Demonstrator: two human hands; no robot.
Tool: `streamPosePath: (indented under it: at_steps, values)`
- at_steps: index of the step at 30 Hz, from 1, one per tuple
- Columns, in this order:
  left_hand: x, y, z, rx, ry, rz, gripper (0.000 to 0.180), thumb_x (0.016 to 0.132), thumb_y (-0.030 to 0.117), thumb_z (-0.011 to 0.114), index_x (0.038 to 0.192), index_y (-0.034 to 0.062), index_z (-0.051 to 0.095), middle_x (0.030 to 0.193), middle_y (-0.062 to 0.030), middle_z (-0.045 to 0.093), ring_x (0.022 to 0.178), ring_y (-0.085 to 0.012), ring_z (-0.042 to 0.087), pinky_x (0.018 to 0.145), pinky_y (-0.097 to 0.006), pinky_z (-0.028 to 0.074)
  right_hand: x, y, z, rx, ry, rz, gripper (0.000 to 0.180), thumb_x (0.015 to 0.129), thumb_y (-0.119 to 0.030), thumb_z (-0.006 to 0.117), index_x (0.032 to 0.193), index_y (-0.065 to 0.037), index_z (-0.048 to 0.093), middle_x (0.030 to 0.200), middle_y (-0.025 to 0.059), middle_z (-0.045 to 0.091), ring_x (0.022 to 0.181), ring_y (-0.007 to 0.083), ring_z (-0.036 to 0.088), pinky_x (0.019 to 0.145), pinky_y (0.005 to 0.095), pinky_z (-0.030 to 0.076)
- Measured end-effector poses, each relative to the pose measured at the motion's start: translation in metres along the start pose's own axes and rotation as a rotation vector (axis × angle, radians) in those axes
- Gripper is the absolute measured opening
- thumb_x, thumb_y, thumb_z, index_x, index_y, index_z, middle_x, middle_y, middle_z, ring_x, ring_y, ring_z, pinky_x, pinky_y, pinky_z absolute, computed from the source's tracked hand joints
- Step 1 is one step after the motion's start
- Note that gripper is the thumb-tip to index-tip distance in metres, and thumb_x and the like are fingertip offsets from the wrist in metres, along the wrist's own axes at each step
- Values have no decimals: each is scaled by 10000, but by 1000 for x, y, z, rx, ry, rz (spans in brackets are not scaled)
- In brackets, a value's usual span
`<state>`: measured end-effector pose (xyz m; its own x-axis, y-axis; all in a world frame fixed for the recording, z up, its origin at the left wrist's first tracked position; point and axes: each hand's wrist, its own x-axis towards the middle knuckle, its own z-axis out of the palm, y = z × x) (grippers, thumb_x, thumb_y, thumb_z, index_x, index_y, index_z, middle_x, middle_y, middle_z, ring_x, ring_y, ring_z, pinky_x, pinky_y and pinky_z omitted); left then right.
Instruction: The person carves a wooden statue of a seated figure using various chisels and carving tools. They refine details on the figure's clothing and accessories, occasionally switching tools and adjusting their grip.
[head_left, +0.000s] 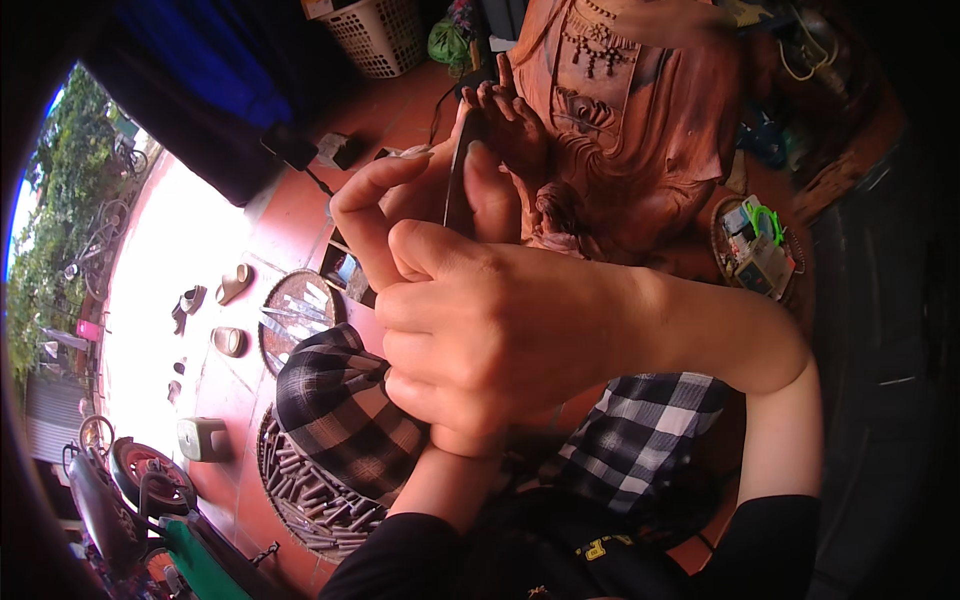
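Note:
My right hand [470, 320] is closed in a fist in front of my body, with a thin dark blade [456, 180] standing up out of it. Behind the fist is my left hand [375, 200], mostly covered by it. Its bent finger and thumb show on either side of the blade and appear to grip it; the contact itself is hidden. Just beyond the blade's upper end is the raised hand [510, 125] of a large reddish-brown wooden carving [640, 130], a robed figure with beads.
Left of my checkered-cloth-covered knee [340, 400] are a round tray of flat metal blades [300, 310] and a basket of many short handled tools [310, 490]. Another basket of small items [755, 250] sits right. Sandals [230, 340], a grey stool [203, 440] and a motorbike [130, 500] stand left.

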<state>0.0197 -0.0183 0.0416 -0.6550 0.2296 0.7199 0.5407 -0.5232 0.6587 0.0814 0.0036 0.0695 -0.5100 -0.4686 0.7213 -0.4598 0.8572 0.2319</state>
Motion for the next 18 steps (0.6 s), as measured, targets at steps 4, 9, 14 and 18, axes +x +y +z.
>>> streamPosePath:
  at_steps: [4,9,14,18]
  values:
    - [-1,-19,-8,-5,5,53,435,895,75,746,1148,28,396,998,-174,733,908,-173,716,826,-272,532,-1,1,0,-102,-29,-36,171,635,-271,641,621,-115,574,662,-19,524,706,157,526,744,339,406]
    - [-4,-22,-6,32,70,60,421,901,89,745,1147,41,407,998,-189,731,900,-194,723,802,-269,547,-7,5,9,-264,-108,-92,140,630,-260,643,645,-126,606,704,-25,560,723,148,541,770,335,415]
    - [12,-3,7,-262,64,64,441,897,60,739,1167,69,391,1055,-255,713,957,-226,728,827,-258,565,-17,6,43,-295,229,-112,86,639,-205,638,665,-127,612,745,-37,585,754,136,561,786,343,425]
    - [3,-21,-8,-154,62,54,440,898,79,744,1163,71,392,1051,-239,716,939,-216,727,810,-259,563,-15,11,38,-245,206,-148,77,630,-188,645,667,-129,614,751,-37,591,747,128,561,783,327,427]
